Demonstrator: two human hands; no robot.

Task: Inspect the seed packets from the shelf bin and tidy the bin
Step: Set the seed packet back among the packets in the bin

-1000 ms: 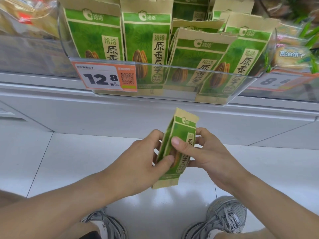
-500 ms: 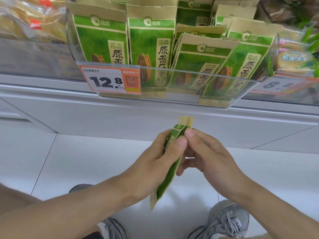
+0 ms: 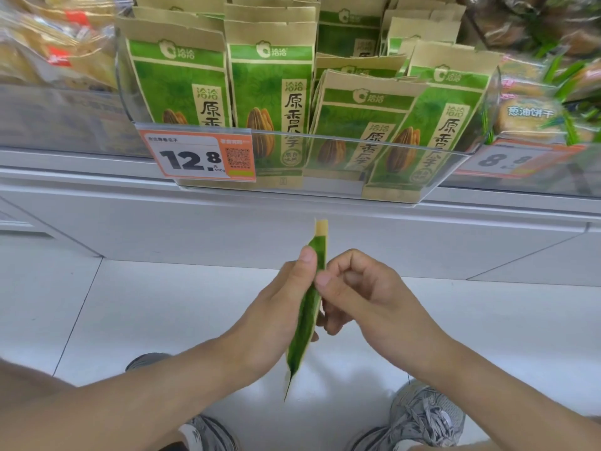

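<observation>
You pinch the packet (image 3: 309, 307) edge-on, left hand (image 3: 276, 314) and right hand (image 3: 364, 297) both gripping lightly (thumbs only visible); relax either and it could slip floorward.

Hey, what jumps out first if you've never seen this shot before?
Low in the middle, the left hand and right hand pinch a green seed packet turned edge-on. Above, a clear shelf bin holds matching green packets, with an orange 12.8 price tag on its front.
</observation>
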